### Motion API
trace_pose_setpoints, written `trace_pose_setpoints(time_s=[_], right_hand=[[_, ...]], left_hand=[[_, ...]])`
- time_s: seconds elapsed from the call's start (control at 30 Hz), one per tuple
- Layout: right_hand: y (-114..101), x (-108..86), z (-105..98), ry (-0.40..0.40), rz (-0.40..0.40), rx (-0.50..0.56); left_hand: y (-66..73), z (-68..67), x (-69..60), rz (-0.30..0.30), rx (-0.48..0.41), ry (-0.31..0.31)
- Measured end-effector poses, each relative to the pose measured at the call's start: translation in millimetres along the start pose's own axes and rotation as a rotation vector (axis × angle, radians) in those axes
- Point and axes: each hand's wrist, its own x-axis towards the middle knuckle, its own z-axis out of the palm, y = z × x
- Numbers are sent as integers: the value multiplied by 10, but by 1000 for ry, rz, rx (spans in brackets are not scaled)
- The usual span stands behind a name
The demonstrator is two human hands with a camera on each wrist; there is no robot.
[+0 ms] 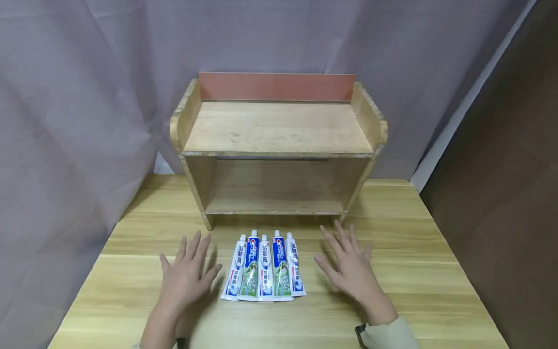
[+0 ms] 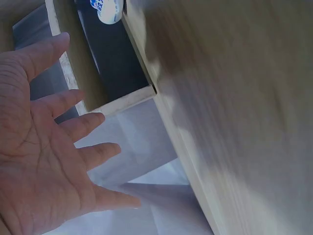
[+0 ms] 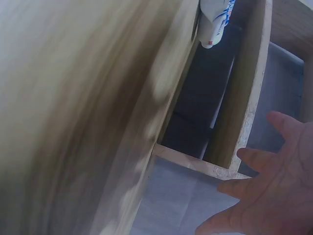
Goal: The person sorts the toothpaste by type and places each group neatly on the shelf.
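Note:
Several toothpaste tubes lie side by side on the table in the head view, caps toward the shelf: white ones (image 1: 236, 269) alternate with blue-and-green ones (image 1: 250, 269). My left hand (image 1: 185, 281), fingers spread, hovers left of the row and touches no tube; the left wrist view shows its palm (image 2: 44, 142) and part of a white tube (image 2: 111, 11). To the right of the row my right hand (image 1: 354, 271) is spread too, holding nothing. In the right wrist view its fingers (image 3: 259, 159) show, with a tube's capped end (image 3: 211, 34) at the top.
A two-level wooden shelf (image 1: 279, 128) with a reddish back strip (image 1: 276, 87) stands behind the tubes on the wooden table (image 1: 131, 271). Grey cloth (image 1: 87, 97) hangs behind and at the left; a dark brown surface (image 1: 501, 160) is at the right.

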Motion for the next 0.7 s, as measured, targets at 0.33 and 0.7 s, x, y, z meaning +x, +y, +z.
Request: trace_pose_setpoints(time_s=[0.33,0.7], right_hand=[[-4,-13,13,11,-5,-66],[-35,10,27,2,-11,-10]], left_hand=[[67,70,-61,-8,-14,11],[75,48,-18,-10,-16,3]])
